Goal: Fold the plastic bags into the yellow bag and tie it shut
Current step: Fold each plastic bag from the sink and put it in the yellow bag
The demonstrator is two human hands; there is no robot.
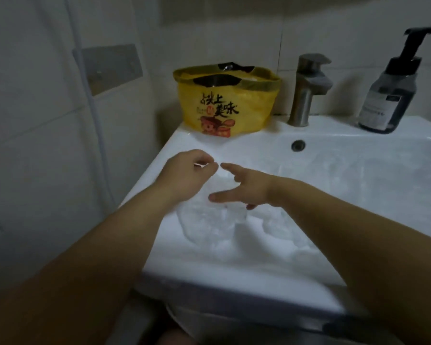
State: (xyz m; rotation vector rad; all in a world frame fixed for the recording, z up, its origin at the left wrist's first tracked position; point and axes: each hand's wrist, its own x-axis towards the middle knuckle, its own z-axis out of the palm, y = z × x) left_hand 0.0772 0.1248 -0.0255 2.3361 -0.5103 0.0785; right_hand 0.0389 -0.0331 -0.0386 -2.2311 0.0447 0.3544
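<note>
Item: yellow bag [225, 105]. It stands upright on the back left corner of the sink [159, 175], mouth open, rim rolled down, something dark showing inside. I read black brush characters on its front, roughly "…上美味", above a red and orange cartoon figure; the small print is too blurred to read.

Item: clear plastic bag [209, 220]. It lies flat and crumpled over the front left of the sink, well apart from the yellow bag, under both of my hands.

Left hand [184, 175]: fingertips pinched together on an edge of the clear plastic bag.

Right hand [244, 188]: released, fingers spread, forefinger reaching toward the left hand's pinch, holding nothing that I can see.

Progress, as I judge it: early to middle. The clear plastic bag is not yet folded or stowed, and the yellow bag is untied. Whether the dark contents are bags already packed, I cannot tell.

Surroundings: faucet [306, 88] behind the basin; dark pump bottle [388, 90] to its right, label unreadable.
</note>
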